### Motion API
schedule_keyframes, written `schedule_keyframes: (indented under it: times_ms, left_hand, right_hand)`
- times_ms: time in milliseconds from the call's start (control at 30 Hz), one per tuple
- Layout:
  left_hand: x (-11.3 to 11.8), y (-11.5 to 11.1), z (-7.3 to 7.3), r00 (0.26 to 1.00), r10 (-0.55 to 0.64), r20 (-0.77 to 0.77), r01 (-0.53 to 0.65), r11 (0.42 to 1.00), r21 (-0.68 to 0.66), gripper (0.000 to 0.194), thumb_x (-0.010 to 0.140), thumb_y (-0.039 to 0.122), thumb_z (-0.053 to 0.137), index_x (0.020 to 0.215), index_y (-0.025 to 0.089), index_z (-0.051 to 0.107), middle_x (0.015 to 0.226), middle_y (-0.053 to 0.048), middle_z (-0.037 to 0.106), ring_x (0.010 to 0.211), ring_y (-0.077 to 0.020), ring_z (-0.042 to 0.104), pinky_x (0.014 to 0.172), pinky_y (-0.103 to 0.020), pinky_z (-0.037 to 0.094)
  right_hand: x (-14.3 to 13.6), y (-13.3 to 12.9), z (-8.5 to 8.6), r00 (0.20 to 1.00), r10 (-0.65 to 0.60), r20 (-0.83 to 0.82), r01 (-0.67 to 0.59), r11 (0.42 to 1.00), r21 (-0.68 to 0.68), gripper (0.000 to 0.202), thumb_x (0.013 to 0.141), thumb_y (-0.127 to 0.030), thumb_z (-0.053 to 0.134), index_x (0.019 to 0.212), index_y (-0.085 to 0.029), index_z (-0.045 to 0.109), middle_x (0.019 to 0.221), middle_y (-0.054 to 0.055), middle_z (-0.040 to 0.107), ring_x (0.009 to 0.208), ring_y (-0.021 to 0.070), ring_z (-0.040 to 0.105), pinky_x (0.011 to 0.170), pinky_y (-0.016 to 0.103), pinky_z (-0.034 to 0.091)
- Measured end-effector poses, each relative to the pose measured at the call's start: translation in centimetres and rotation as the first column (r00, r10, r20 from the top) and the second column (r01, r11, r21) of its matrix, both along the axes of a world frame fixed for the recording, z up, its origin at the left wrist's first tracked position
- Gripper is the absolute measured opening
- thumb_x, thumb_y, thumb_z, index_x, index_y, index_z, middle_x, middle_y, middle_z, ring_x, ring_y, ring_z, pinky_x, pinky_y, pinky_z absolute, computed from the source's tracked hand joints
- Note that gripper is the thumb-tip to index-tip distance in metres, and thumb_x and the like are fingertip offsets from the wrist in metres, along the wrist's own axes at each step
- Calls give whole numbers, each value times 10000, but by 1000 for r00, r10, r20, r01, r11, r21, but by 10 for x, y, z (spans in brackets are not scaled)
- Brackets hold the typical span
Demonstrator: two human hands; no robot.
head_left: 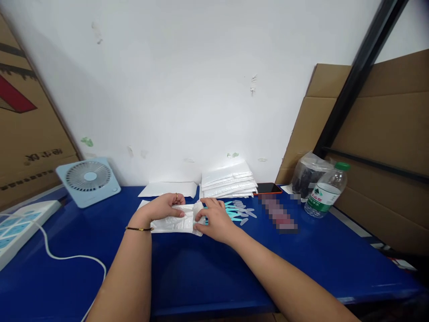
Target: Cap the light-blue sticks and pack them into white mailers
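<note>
A white padded mailer [172,224] lies flat across the middle of the blue table, its right end bent up and creased. My left hand [167,208] is on its upper side, thumb pressed on the surface and fingers curled at the far edge. My right hand [216,219] pinches the mailer's right end between thumb and fingers. Just beyond my right hand lie small turquoise strips [235,219] and translucent pieces [248,212], partly hidden by that hand. Behind stands a stack of white mailers [228,179], with a single white mailer [167,189] to its left.
A light blue fan [89,179] and a white power strip [28,223] with a cable [73,256] stand at left. At right are a phone [268,188], a blurred-out reddish item [278,213], a bagged dark object [306,174] and a water bottle [325,192]. Cardboard [389,134] borders the table [208,277].
</note>
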State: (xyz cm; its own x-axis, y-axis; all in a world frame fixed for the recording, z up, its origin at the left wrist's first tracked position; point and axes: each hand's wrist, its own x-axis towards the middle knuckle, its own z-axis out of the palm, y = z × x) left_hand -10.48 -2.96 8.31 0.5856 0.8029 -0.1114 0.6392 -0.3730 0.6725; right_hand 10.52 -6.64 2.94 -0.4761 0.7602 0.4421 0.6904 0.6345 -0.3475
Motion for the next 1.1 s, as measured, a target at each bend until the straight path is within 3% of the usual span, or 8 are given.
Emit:
schedule_keyframes:
  times_ms: [167,300,467,567,667,800,1000,1100]
  left_hand:
    - [2,2,-3,1000,-9,-7,9,1000,27,274,636,405,569,776,191,471,741,33,514,703,-133,488,624,-211,382]
    - [-13,12,-14,967,145,-211,-130,988,79,279,589,356,578,806,188,522,785,12,568,741,-165,526,648,-239,390]
    - [-4,14,-18,892,356,-278,-280,919,277,642,551,411,648,1148,235,492,1140,-56,555,1010,-262,508,809,-321,387]
    - [30,7,-19,979,182,-97,-141,936,323,533,722,517,498,1179,243,497,1184,-39,542,1051,-218,498,861,-283,370]
    - [62,1,-22,999,5,-42,8,947,320,412,821,496,365,1030,225,595,1029,-27,618,902,-175,554,764,-235,397]
    - [76,3,-31,995,48,-87,-17,945,327,406,841,473,328,857,197,625,820,-30,643,722,-167,557,632,-240,383]
    - [84,-1,-39,992,-22,-127,55,962,267,346,786,468,442,807,199,658,858,-30,651,772,-169,571,667,-233,398]
    - [98,-11,-43,986,-35,-161,80,958,277,364,776,490,460,921,217,651,912,-37,648,832,-184,574,710,-248,411]
  right_hand:
    - [-3,4,-7,999,-42,-15,39,991,-130,89,683,-336,658,697,-249,662,1055,39,499,1038,231,405,838,395,259]
    - [16,8,0,988,-136,-79,118,972,-205,84,685,-303,642,662,-223,659,1084,30,497,1033,227,430,877,402,249]
    - [69,17,13,952,-288,-107,237,911,-337,164,674,-367,626,661,-211,672,1047,44,524,973,236,488,809,346,347]
    - [88,21,15,952,-262,-156,196,918,-346,192,687,-379,605,693,-200,673,1065,40,529,944,224,509,758,305,387]
    - [96,24,14,946,-246,-211,159,920,-358,231,689,-400,600,748,-188,669,1085,39,532,870,194,531,716,282,408]
    - [117,27,16,941,-230,-249,137,930,-342,229,675,-392,616,708,-171,667,1052,50,555,894,198,532,745,278,413]
    - [161,32,10,981,-133,-141,53,883,-467,211,630,-360,651,707,-171,702,807,38,621,753,173,571,692,263,429]
    - [164,36,1,988,-151,-38,116,876,-468,224,633,-378,648,725,-183,707,786,29,632,712,156,567,652,247,426]
